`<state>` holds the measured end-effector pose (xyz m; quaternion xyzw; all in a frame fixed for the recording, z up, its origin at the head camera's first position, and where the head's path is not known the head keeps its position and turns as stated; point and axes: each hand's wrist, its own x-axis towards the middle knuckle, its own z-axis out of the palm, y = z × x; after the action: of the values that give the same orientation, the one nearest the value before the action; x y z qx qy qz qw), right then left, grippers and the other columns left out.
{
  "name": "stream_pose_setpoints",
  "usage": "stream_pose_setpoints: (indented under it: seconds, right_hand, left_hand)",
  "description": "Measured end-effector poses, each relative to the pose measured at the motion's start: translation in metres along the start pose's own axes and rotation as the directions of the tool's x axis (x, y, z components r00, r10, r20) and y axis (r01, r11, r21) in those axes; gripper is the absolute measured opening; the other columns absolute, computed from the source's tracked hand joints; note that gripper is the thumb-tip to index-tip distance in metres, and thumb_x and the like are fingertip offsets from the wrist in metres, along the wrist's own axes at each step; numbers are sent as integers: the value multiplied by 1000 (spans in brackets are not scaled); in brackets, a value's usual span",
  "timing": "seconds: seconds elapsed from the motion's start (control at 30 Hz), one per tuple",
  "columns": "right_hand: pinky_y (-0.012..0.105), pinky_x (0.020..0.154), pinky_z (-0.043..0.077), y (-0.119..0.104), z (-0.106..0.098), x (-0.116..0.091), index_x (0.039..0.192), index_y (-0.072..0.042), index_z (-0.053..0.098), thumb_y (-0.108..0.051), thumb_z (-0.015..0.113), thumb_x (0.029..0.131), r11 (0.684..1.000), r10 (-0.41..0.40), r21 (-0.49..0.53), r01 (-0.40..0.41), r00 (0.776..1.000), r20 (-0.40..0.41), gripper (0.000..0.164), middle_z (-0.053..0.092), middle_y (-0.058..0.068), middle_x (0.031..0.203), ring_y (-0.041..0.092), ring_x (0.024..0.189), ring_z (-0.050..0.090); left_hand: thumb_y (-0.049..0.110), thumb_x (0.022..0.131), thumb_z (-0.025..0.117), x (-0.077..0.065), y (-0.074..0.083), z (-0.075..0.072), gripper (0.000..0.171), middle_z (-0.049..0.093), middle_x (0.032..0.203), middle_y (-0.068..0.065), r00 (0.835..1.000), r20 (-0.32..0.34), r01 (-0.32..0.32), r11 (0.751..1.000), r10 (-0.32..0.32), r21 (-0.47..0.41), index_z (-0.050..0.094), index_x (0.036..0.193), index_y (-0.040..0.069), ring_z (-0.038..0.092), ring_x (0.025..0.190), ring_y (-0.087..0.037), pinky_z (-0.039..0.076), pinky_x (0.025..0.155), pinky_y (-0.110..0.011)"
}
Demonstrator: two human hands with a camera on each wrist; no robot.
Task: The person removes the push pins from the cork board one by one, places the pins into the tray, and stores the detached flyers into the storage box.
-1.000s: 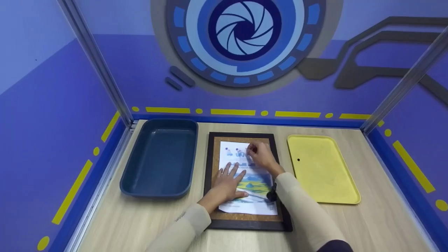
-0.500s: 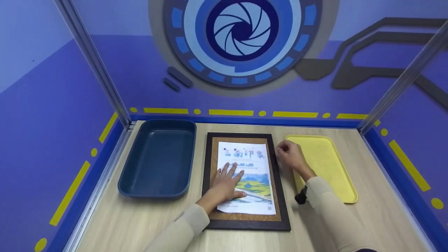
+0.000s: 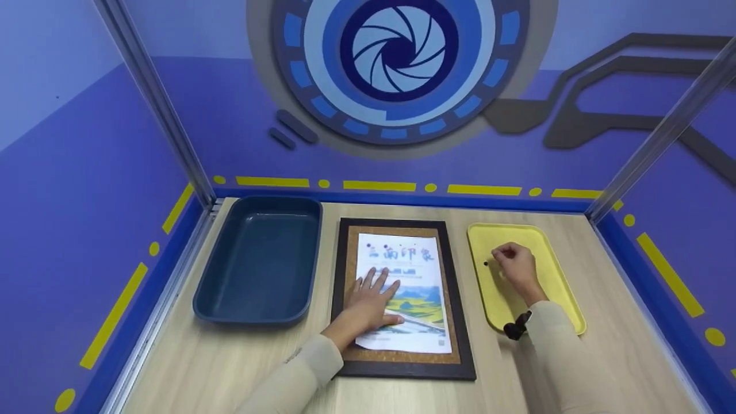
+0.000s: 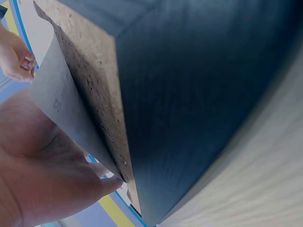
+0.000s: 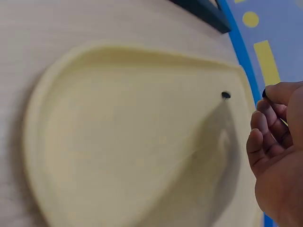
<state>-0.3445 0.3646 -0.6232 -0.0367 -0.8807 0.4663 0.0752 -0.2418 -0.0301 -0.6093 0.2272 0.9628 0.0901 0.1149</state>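
My left hand (image 3: 366,305) lies with spread fingers on a printed poster sheet (image 3: 402,339), over a black-framed corkboard (image 3: 408,371). In the left wrist view the sheet's near edge (image 4: 61,90) bows up off the cork (image 4: 94,71). Dark thumbtacks (image 3: 385,246) show along the sheet's top left. Over the yellow tray (image 3: 540,241), my right hand (image 3: 520,270) pinches a small dark thumbtack (image 5: 264,94) between thumb and fingertip, its other fingers curled. Another black thumbtack (image 5: 226,95) rests on the tray floor, just left of that hand in the head view.
To the left of the corkboard stands a deep dark-blue tray (image 3: 259,319). All sit on a pale wooden tabletop (image 3: 425,397). Blue printed panels (image 3: 172,115) close off the back and both sides, with metal posts (image 3: 155,98) at the back corners.
My right hand has moved right from the sheet's top edge, across the board frame, to above the yellow tray. My left hand has stayed on the sheet.
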Motion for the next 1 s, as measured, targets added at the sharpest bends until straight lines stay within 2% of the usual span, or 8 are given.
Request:
stream_pose_setpoints:
  seconds: [0.2,0.3,0.7,0.83,1.0]
  right_hand:
    - [19,66,53,10,4,-5,110,5,74,-13,69,104,997,79,18,-79,997,-7,20,73,13,100,12,81,65]
    - [18,67,52,14,7,-6,109,5,74,-14,70,104,996,93,15,-93,996,-11,20,73,12,100,11,83,63]
    - [24,73,51,20,12,-10,106,-2,76,-18,67,101,994,94,-53,-97,994,-58,19,73,10,99,20,87,64]
    - [26,74,52,18,14,-11,108,-2,74,-19,66,102,993,108,-34,-109,994,-35,20,72,12,102,22,90,64]
    - [26,73,52,17,15,-12,108,-3,74,-19,67,102,992,122,-21,-123,992,-43,19,71,12,104,23,91,63]
  left_hand:
    - [65,98,64,0,1,0,88,15,177,-12,1000,-2,-2,1000,2,-3,32,169,25,12,162,-40,18,127,-60]
    - [65,98,65,0,1,0,87,16,177,-12,1000,-9,2,1000,-2,-4,33,168,25,12,162,-40,18,127,-60]
    - [67,97,64,1,1,1,89,17,177,-12,1000,-11,-3,1000,3,-17,33,168,25,12,162,-39,19,127,-61]
    - [67,97,64,-1,0,-1,89,17,177,-12,1000,-6,-1,1000,1,-24,33,168,25,12,162,-39,19,127,-61]
    - [66,97,65,-1,0,-1,89,16,177,-11,1000,0,0,1000,0,-29,33,168,25,11,162,-39,19,127,-61]
